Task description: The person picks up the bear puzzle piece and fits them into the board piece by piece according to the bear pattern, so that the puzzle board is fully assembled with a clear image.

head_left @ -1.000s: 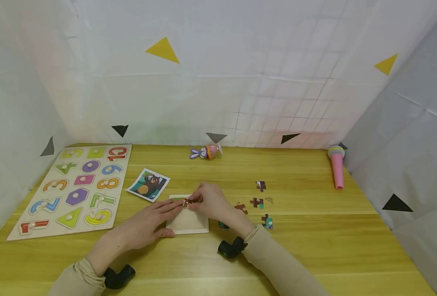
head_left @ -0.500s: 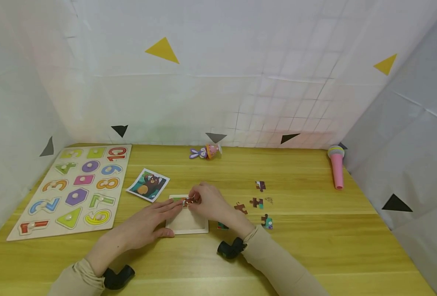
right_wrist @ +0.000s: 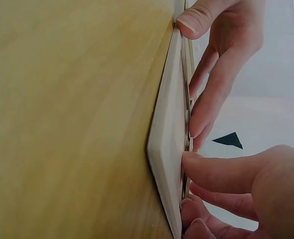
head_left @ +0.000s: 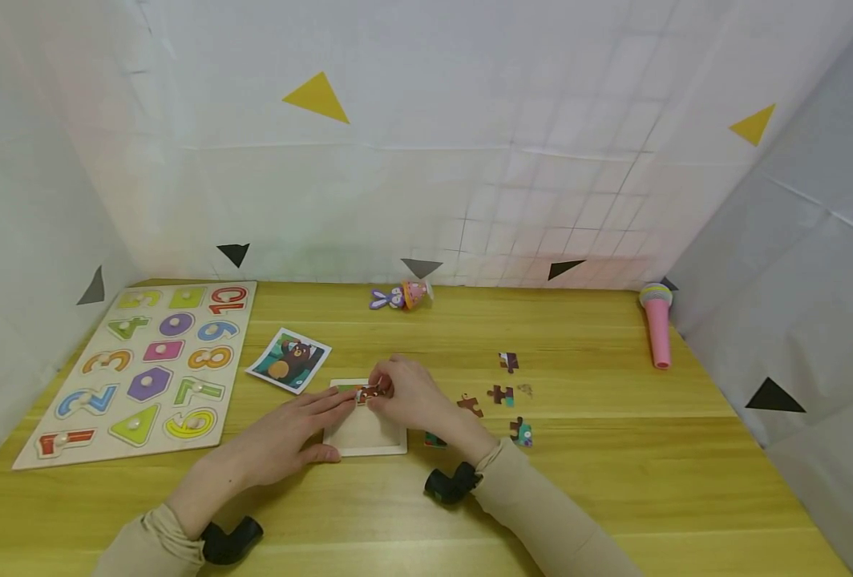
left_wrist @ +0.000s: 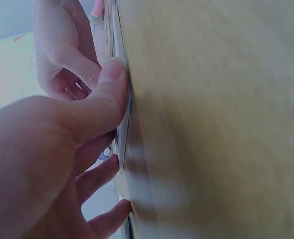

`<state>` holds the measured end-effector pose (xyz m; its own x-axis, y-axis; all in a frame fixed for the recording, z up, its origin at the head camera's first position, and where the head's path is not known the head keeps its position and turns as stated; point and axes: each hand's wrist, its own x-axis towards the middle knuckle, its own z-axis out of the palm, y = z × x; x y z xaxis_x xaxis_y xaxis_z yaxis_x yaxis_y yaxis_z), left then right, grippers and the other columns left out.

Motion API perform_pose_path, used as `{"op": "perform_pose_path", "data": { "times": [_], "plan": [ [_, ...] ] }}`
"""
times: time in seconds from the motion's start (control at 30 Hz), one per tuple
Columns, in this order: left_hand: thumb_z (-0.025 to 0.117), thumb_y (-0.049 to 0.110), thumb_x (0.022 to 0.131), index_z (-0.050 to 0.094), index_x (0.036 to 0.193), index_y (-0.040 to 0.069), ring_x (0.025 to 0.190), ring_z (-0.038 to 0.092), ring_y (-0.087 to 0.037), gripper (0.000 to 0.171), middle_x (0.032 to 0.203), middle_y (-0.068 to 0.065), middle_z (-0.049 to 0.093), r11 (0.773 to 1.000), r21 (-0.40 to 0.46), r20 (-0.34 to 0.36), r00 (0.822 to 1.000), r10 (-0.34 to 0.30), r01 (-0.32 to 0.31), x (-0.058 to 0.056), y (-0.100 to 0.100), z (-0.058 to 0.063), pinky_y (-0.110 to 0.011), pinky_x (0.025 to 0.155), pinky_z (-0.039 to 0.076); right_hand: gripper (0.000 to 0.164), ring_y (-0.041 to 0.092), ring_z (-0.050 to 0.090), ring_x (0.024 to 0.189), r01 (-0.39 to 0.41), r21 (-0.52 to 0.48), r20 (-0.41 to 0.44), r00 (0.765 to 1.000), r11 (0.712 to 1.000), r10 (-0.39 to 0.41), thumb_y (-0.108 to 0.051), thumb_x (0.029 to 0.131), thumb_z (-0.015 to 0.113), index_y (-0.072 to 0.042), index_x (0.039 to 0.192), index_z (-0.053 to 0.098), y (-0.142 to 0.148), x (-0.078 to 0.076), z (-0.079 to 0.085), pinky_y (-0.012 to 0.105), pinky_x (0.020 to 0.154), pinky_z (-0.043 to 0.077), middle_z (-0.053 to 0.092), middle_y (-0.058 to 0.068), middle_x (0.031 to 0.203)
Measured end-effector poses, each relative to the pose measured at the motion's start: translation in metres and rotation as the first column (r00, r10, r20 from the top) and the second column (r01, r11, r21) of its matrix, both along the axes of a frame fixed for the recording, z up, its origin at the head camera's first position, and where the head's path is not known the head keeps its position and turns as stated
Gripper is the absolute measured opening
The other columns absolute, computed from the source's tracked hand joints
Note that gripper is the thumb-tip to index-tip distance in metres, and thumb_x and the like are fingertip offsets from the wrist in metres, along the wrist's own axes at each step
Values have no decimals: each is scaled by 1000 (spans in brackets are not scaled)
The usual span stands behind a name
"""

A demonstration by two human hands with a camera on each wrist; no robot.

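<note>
A square wooden puzzle tray (head_left: pixel 365 437) lies flat on the table, with green picture pieces along its far edge. My right hand (head_left: pixel 415 397) pinches a brown jigsaw piece (head_left: pixel 367 393) between thumb and fingers at the tray's far side. Fingers of my left hand (head_left: pixel 282 437) stretch over the tray's left part, their tips by that piece; the thumb rests at the near-left corner. In the right wrist view, the tray's pale edge (right_wrist: pixel 162 144) shows, both hands meeting over its top. From the left wrist camera, my left thumb (left_wrist: pixel 109 82) touches the tray edge. Fingers partly hide the piece.
Several loose jigsaw pieces (head_left: pixel 501 394) lie right of the tray, one partly behind the right wrist. A bear picture card (head_left: pixel 291 361) sits behind-left. Farther left is a number-and-shape board (head_left: pixel 235 377). A rabbit toy (head_left: pixel 390 299) and pink microphone (head_left: pixel 659 328) lie toward the back.
The right fingers shift very slightly around the brown piece, showing a little more of it than a second ago. The left hand and tray stay in place.
</note>
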<state>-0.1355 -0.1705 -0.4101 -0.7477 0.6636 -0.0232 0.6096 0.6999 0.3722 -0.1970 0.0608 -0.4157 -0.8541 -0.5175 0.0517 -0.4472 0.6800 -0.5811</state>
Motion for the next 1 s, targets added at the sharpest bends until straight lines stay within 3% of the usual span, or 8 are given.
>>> {"op": "perform_pose_path", "data": {
  "times": [0.5,1.0],
  "plan": [
    [57,43,99,36,156,13,148,31,-36,68,162,-4,33,1000,-18,-12,1000,-16,16,2,1,2,-57,114,34,21,12,56,77,4,-27,4,1000,1000,-4,-19,87,79,-7,102,70,0,1,0,24,67,45,62,4,89],
    [65,29,96,38,155,11,145,36,-37,68,159,-4,37,996,-86,-50,998,25,-29,-1,14,0,-57,115,33,19,12,59,77,-5,-28,-5,1000,1000,5,-18,86,80,-8,101,72,3,-1,-1,23,67,47,65,4,89]
  ]
}}
